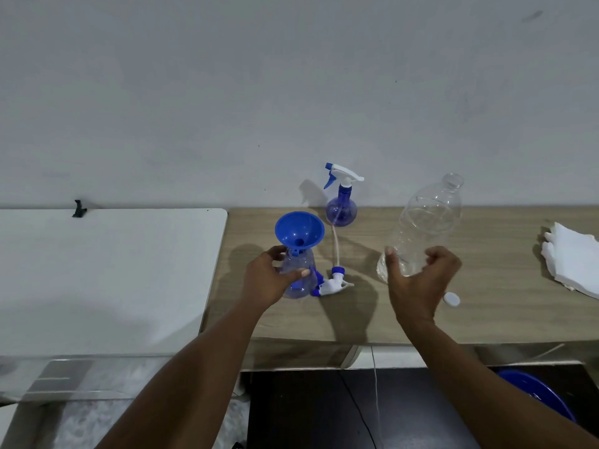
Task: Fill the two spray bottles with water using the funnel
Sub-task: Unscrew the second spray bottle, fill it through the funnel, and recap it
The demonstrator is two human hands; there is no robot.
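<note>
We noted the left hand with fingers curled round the near spray bottle at the table's front. The funnel sat in its neck, the sprayer head off alongside. Right hand loosely curled, holding nothing, beside the nearly empty water bottle. Rear spray bottle capped. We judged filling unfinished.

The plastic funnel is bright blue; the front spray bottle and the rear spray bottle are translucent violet-blue, the rear one's trigger white with blue tips. The desk is tan wood grain, the plastic water bottle colourless, the napkin stack white.
</note>
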